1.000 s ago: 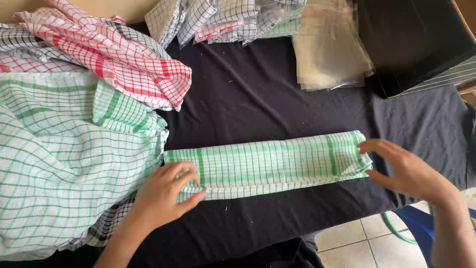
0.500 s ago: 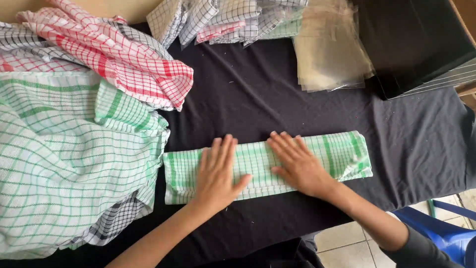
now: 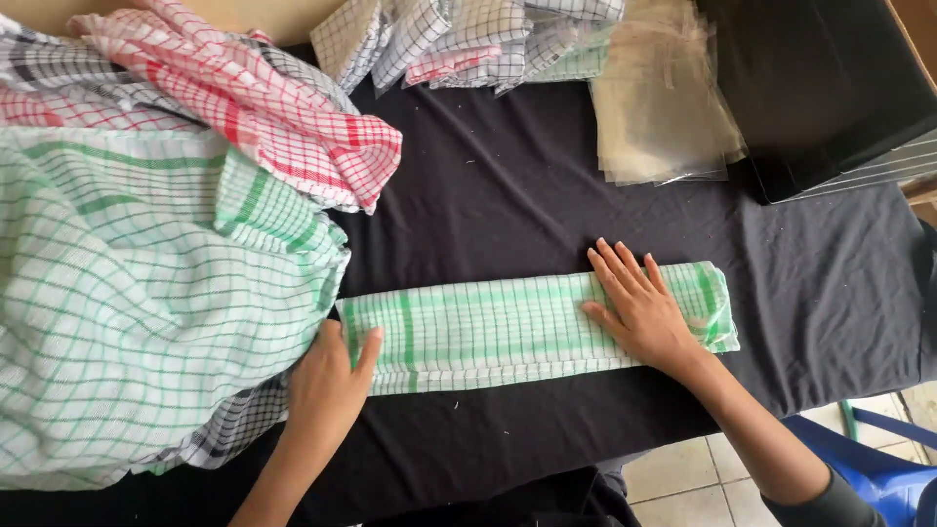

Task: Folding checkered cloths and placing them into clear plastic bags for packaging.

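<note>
L hand (image 3: 327, 385) & R hand (image 3: 644, 310) flat, fingers (image 3: 617, 265) extended.

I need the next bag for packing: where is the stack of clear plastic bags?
In the head view, the stack of clear plastic bags lies at the far right of the black tablecloth, between the folded checked towels and the black box.
</note>
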